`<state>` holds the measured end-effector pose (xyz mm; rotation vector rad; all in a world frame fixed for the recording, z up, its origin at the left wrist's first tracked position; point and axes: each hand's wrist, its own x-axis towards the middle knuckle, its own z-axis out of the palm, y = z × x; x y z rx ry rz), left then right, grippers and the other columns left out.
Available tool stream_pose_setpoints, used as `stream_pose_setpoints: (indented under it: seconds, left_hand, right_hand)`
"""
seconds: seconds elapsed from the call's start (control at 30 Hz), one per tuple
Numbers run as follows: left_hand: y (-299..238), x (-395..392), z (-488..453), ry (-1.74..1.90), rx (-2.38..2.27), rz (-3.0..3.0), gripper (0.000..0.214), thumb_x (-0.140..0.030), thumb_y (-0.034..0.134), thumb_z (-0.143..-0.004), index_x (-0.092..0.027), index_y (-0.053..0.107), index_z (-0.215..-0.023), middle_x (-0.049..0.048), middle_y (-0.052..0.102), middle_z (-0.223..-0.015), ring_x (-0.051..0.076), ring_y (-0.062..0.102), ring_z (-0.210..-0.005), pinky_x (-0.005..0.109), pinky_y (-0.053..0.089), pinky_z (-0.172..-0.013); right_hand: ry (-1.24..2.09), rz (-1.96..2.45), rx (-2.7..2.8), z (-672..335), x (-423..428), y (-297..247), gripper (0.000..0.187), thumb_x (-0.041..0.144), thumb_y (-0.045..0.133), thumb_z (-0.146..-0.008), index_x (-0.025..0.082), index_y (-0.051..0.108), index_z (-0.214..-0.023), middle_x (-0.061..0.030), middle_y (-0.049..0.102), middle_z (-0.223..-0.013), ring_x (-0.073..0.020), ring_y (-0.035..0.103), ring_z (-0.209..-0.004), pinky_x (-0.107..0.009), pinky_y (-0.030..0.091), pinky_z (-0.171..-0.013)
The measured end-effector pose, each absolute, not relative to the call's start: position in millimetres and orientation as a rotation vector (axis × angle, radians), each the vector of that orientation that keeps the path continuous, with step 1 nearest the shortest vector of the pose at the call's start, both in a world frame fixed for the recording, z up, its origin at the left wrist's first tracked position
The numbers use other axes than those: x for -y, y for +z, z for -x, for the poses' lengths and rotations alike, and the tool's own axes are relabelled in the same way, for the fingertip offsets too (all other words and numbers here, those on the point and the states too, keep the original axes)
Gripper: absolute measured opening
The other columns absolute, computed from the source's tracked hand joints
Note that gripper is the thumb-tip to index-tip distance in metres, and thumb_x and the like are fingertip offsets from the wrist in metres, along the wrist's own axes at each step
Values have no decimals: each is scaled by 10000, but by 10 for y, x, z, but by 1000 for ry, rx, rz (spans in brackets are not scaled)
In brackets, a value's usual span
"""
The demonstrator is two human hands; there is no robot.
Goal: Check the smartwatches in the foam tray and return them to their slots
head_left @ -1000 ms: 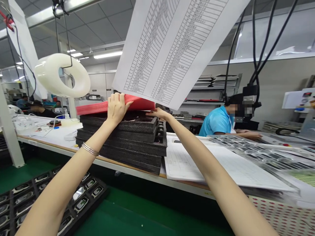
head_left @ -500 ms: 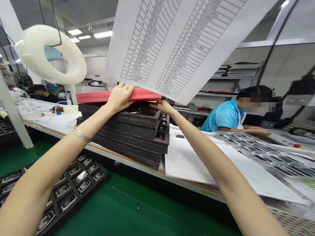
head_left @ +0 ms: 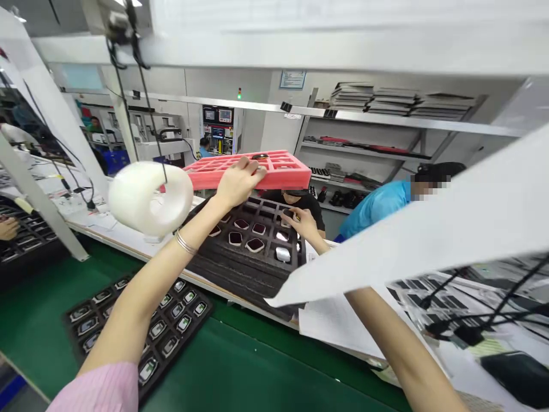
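Lifting clear of the stack, the pink tray point(head_left: 285, 170) now hangs tilted in the air above the black trays point(head_left: 253, 263). Half a second ago it lay flat on top of them with both hands at its near edge. With the cover raised, the top black tray's pockets are uncovered, and small dark and silvery parts point(head_left: 255, 244) show in several of them. The left hand point(head_left: 235, 184), a thin bangle at its wrist, is closed on the pink tray's near edge, fingers curled over the top and thumb beneath. The right hand point(head_left: 302, 223) has let go of the pink tray and dropped to the far right pockets of the top black tray, fingers bent downward and touching there; whether they pinch a part cannot be told. The stack sits on a long worktop point(head_left: 124, 243). A white roll point(head_left: 148, 197) hangs just left of the left forearm, and a sheet of paper point(head_left: 429, 234) hangs across the right forearm. Below the worktop lies another tray of parts point(head_left: 141, 326). Beyond the stack, a co-worker in blue point(head_left: 377, 206) sits at the worktop.
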<state>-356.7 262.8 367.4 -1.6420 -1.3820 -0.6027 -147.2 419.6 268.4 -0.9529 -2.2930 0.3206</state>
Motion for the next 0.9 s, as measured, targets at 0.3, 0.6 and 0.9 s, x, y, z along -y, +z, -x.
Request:
stream_pose_setpoints:
  seconds: [0.3, 0.6, 0.9]
  left_hand:
    - [3734, -2627, 3673, -675, 1361, 1682, 346, -94, 418, -875, -221, 576, -1156, 123, 640, -1022, 285, 529, -1007, 379, 484, -741]
    - [3733, -2713, 3687, -764, 1320, 1698, 355, -88, 445, -860, -232, 604, -1143, 101, 664, -956, 269, 559, -987, 360, 492, -769]
    - [3863, -2669, 3693, -794, 1366, 1589, 390, -77, 430, -859, -260, 601, -1157, 90, 683, -957, 267, 569, -950, 369, 489, -726]
  right_hand:
    - [134, 1112, 2531, 2085, -4140, 2674, 266, 321, 569, -940, 147, 568, -1141, -86, 577, -1139, -219, 600, -956, -408, 521, -814]
    - [35, 1007, 2596, 2266, -4156, 2914, 299, 322, 554, -949, 155, 538, -1197, -95, 555, -1183, -230, 589, -988, -424, 516, -831]
    - [159, 866, 2704, 2916, -3893, 2724, 366, 334, 574, -934, 166, 512, -1253, -109, 476, -1317, -291, 491, -1165, -525, 405, -968]
